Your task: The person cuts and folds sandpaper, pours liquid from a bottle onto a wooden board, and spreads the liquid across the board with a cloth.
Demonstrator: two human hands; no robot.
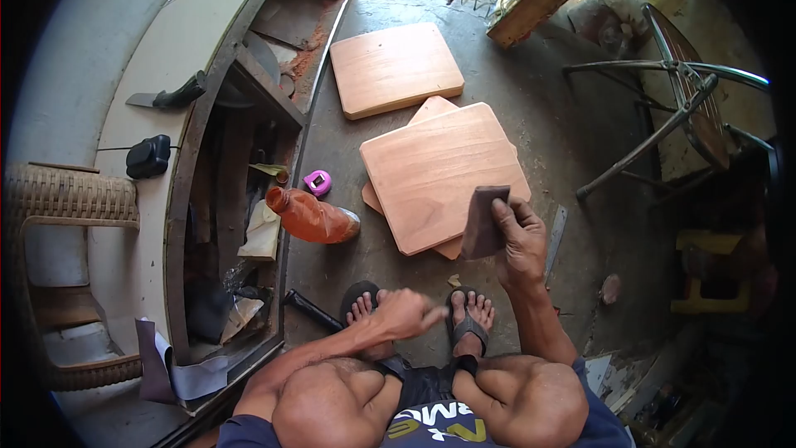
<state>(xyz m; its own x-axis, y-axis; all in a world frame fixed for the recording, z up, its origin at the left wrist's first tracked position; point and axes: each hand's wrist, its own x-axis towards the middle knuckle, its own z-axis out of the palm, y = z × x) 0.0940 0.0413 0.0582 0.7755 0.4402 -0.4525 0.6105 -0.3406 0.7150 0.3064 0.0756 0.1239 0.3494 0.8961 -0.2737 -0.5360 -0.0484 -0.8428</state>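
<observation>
Holding dark sheet [481,231]: right hand [522,242] — left hand [406,314] blurred.

black-handled knife [176,96] | bottle [313,217] (orange-red) | pink tape measure [323,186] | chair [710,126]

The head-worn view looks forward and steeply down, over the knees [319,405] at bottom, onto the floor [557,137].
</observation>
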